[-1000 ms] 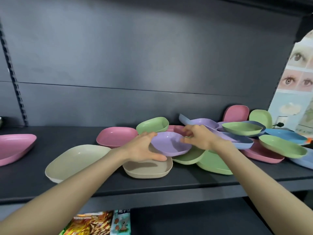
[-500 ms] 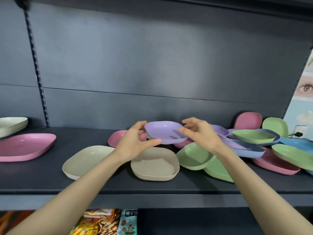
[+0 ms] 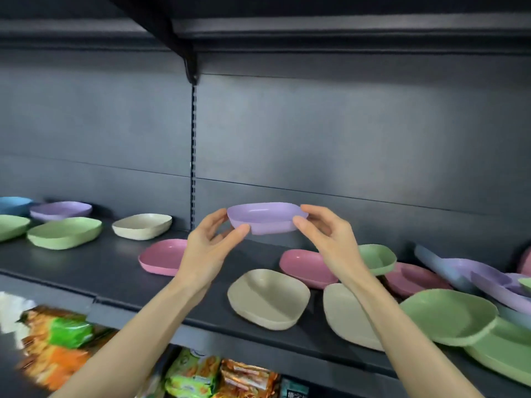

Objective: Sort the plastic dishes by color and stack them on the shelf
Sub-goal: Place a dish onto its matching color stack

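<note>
I hold a purple dish [image 3: 267,217] in the air above the dark shelf [image 3: 115,271]. My left hand [image 3: 211,244] pinches its left rim and my right hand [image 3: 324,234] pinches its right rim. Far left on the shelf sit sorted dishes: a purple dish [image 3: 61,210], a blue dish [image 3: 13,203], two green dishes [image 3: 64,232], and a beige stack [image 3: 142,226]. A pink dish [image 3: 162,256] lies left of my left wrist. Mixed dishes lie at the right: beige [image 3: 268,298], pink [image 3: 307,267], green [image 3: 448,315] and purple [image 3: 479,272].
A slotted upright [image 3: 193,156] and a bracket [image 3: 189,67] divide the back panel under an upper shelf. Snack packets [image 3: 66,331] fill the shelf below. The shelf's front edge [image 3: 230,337] runs diagonally across the view.
Both hands lifted the purple dish out of the mixed pile and carried it up and to the left. The view turned left, bringing the sorted dishes at the far left into sight.
</note>
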